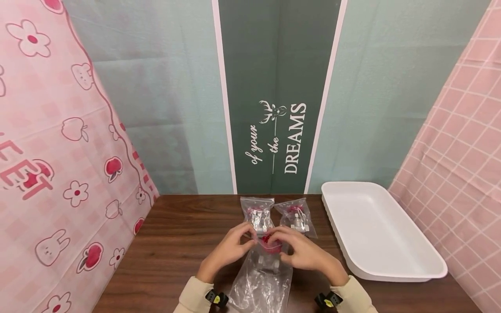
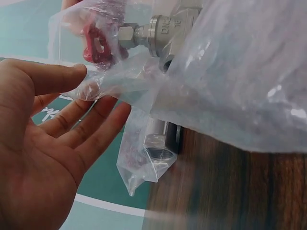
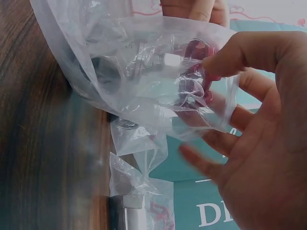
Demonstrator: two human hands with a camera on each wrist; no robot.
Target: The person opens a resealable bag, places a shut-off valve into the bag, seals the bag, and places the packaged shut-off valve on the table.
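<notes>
A clear plastic bag (image 1: 260, 289) with a metal valve (image 2: 160, 36) inside hangs between both hands, its long end trailing toward the person. The valve's red handwheel (image 2: 98, 45) sits near the bag's mouth. With thumb and fingertips my left hand (image 1: 232, 246) pinches the left edge of the bag at the mouth. My right hand (image 1: 304, 252) grips the bag's other side, its thumb pressing the film beside the handwheel and several fingers behind it. In the right wrist view, wrinkled, shiny film (image 3: 144, 86) partly blurs the valve body.
Two more bagged valves with red handwheels, one bag at left (image 1: 257, 213) and one bag at right (image 1: 296, 217), lie on the brown wooden table (image 1: 176, 230) beyond the hands. A white tray (image 1: 375, 230) stands to the right. Printed curtains (image 1: 176, 108) close in the back and sides.
</notes>
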